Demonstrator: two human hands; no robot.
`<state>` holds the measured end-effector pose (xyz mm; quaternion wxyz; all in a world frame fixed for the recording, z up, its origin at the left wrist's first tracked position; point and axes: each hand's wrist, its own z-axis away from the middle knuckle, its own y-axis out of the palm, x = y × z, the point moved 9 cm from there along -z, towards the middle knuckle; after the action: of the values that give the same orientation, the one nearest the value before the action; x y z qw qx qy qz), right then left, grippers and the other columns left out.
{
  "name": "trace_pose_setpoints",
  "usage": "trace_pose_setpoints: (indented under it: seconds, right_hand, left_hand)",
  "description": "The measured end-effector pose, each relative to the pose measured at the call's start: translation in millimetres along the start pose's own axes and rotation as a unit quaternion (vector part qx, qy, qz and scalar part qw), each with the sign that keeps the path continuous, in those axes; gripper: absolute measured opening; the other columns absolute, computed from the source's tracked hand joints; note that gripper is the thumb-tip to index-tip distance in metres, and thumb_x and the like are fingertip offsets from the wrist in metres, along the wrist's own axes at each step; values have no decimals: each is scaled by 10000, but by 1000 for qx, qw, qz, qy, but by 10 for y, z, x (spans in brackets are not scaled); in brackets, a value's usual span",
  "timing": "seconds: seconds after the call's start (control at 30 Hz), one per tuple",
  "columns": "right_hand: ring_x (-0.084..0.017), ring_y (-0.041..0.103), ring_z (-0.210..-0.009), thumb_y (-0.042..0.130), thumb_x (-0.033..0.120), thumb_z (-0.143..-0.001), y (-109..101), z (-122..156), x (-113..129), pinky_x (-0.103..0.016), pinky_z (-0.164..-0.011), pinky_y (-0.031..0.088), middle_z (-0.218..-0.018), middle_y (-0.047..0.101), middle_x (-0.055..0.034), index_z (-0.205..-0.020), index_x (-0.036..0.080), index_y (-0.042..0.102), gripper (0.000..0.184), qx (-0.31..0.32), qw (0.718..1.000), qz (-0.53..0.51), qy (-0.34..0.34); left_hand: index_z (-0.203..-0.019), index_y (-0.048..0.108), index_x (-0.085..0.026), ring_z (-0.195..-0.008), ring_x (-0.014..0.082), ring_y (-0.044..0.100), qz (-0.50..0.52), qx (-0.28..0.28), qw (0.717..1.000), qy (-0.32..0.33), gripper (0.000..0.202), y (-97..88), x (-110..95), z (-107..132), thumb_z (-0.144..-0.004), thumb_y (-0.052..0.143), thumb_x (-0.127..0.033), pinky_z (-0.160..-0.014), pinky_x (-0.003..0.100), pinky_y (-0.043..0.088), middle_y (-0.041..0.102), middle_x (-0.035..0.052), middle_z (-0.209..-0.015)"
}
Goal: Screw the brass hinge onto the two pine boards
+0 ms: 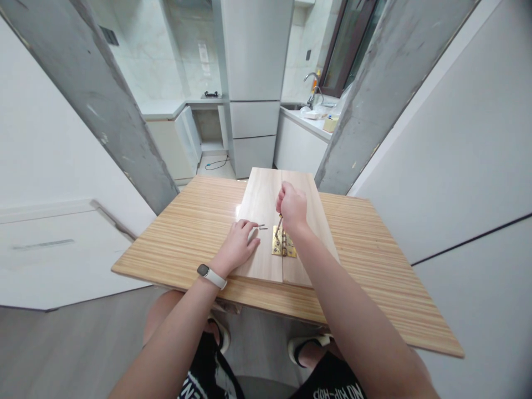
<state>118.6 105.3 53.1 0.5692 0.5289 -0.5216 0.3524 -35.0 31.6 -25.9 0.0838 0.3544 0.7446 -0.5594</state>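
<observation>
Two pale boards, the left board and the right board, lie edge to edge on the table. A brass-coloured hinge spans the seam between them. My right hand is closed around a screwdriver, mostly hidden in the fist, and its slanted shaft reaches down to the hinge's left leaf. Resting on the left board, my left hand has its fingers stretched apart. Small screws lie by its fingertips. My right forearm covers part of the hinge's right leaf.
The wood-grain table stands between grey pillars and white panels. Behind it are a tall refrigerator, a counter with a sink faucet, and an open low cabinet. A thin cable lies on the floor.
</observation>
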Motion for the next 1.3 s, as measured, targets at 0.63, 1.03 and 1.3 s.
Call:
trace_pose_setpoints:
  seconds: [0.63, 1.03, 1.3]
  right_hand:
    - [-187, 553, -793, 333, 352, -1051, 129, 93, 455, -290, -747, 407, -765, 592, -33, -732, 219, 529, 397, 194, 851, 416, -255]
    - [-298, 649, -815, 582, 667, -937, -7, 374, 856, -362, -711, 411, -744, 670, -156, -818, 177, 663, 511, 91, 706, 649, -269]
    - [-280, 661, -810, 622, 345, -985, 114, 466, 854, -361, -707, 434, -813, 707, -174, -834, 154, 694, 254, 127, 694, 660, -258]
  left_hand:
    - [-1223, 665, -218, -1103, 228, 705, 287, -6, 958, 10, 259, -197, -639, -540, -978, 599, -271, -913, 359, 592, 733, 92, -1224]
    - [-1158, 708, -188, -1063, 248, 744, 295, -51, 953, 44, 239, -201, -722, -610, -942, 614, -152, -912, 363, 604, 782, 91, -1143]
    - [-1155, 718, -198, -1054, 257, 752, 282, -83, 955, 27, 291, -188, -703, -590, -904, 606, -100, -924, 399, 627, 793, 78, -1108]
